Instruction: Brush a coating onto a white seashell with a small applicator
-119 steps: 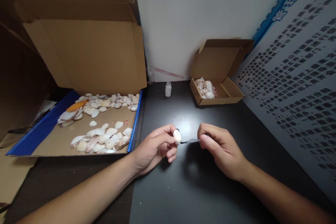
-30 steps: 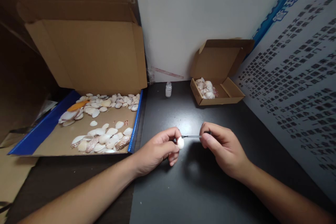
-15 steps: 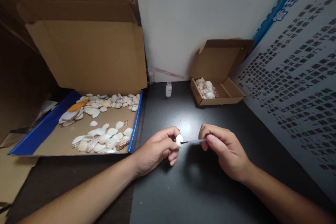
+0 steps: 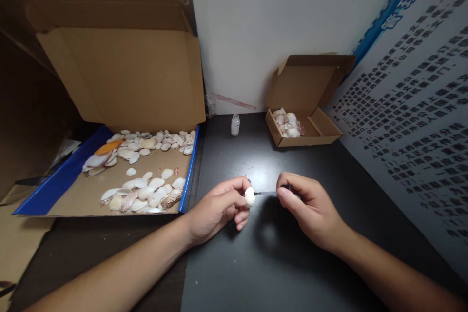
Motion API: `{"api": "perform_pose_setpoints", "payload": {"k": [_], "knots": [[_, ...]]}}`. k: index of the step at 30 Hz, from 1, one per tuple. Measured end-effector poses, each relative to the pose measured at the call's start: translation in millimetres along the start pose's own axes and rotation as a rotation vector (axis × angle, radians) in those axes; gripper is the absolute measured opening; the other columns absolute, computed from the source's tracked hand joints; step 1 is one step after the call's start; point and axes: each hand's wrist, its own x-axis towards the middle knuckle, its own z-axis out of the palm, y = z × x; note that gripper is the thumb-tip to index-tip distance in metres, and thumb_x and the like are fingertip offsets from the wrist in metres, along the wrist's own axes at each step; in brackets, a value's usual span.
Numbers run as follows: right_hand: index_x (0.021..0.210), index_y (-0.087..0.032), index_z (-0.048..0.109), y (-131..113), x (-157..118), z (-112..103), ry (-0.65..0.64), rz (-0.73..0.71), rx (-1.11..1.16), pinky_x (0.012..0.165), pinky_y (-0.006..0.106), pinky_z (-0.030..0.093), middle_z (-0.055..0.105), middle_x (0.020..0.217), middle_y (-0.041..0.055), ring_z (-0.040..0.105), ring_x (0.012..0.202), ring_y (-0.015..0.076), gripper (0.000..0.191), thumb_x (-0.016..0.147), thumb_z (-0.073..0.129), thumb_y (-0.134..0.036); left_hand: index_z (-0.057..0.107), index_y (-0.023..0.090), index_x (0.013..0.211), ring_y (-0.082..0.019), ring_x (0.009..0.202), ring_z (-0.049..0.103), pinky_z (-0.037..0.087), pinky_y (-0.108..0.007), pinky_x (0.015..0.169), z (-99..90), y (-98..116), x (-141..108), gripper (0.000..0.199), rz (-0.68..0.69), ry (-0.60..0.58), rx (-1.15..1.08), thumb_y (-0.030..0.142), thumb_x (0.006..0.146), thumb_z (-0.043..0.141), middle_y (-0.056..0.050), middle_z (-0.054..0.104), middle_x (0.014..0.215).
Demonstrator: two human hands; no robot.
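My left hand (image 4: 225, 203) is closed, pinching a small white ribbed seashell (image 4: 250, 197) between thumb and fingers above the dark tabletop. From the right, my right hand (image 4: 305, 202) grips a thin brush (image 4: 267, 193) with a dark tip and a black cap-like handle, partly hidden by the fingers. The brush lies nearly level, its tip at the right edge of the shell; whether it touches I cannot tell. Beyond the hands stands a small clear bottle (image 4: 235, 126) with a pale label and no cap on it.
At left an open blue-edged cardboard box (image 4: 139, 78) holds many loose shells (image 4: 146, 190) in two groups. A smaller open cardboard box (image 4: 310, 140) at the back right holds more shells (image 4: 290, 124). A printed sheet (image 4: 413, 107) borders the right side, a white wall (image 4: 248, 34) the back.
The brush tip has moved off the face of the shell to its right edge. The shell has turned slightly, showing its ribbed side. My left hand stays in place.
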Motion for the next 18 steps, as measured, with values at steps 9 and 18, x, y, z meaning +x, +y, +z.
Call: {"api": "perform_pose_setpoints", "payload": {"k": [9,18], "knots": [[0.065,-0.019,0.044,1.2,-1.2,-0.1,-0.035,-0.034,0.051,0.054,0.026,0.032,0.045,0.060,-0.0019,0.042,0.055,0.0127,0.032,0.095,0.043,-0.030,0.048,0.015,0.079,-0.005,0.049,0.039,0.038,-0.020,0.050,0.2,-1.1,-1.0,0.008,-0.001,0.014,0.002,0.016,0.074,0.054,0.003,0.044,0.066],[0.066,-0.019,0.045,1.9,0.2,0.4,-0.028,-0.018,0.091,0.055,0.027,0.033,0.046,0.061,-0.0012,0.043,0.056,0.0132,0.034,0.097,0.039,-0.033,0.048,0.015,0.079,-0.005,0.050,0.039,0.038,-0.020,0.051,1.5,0.3,-1.0,0.007,-0.003,0.012,-0.005,0.016,0.075,0.053,0.002,0.044,0.066]]}}
